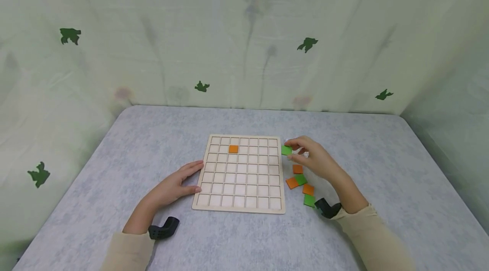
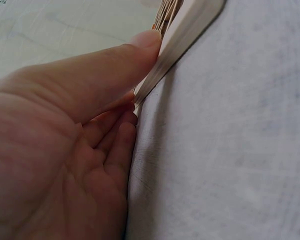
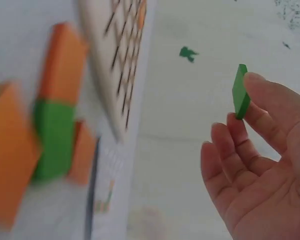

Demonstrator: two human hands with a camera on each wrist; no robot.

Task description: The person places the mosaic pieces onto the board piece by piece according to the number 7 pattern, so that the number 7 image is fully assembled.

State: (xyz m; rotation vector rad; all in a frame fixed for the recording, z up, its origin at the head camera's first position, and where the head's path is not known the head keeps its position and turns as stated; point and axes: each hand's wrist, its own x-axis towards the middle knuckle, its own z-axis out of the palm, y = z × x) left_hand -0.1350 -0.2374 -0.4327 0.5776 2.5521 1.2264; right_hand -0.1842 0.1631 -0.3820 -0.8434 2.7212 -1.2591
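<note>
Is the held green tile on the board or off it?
Off: the right hand pinches the green tile in the air, beside the board.

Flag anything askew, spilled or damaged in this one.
Nothing looks spilled or damaged. Only the loose orange and green tiles right of the board lie askew, turned at different angles, whereas the placed orange tile sits squarely in line with the grid. That seems like ordinary scatter, not a fault.

Board [image 1: 240, 173] pale cream, criss-cross lines; orange tiles [image 1: 233, 149], green tiles [image 1: 285, 150]; table [image 1: 244, 237] light grey-blue, blotchy; cloth wall [image 1: 221, 50] pale green, dark green patches [image 1: 307, 44]; sleeves [image 1: 127, 250] tan; wrist cameras [image 1: 164, 228] black
</note>
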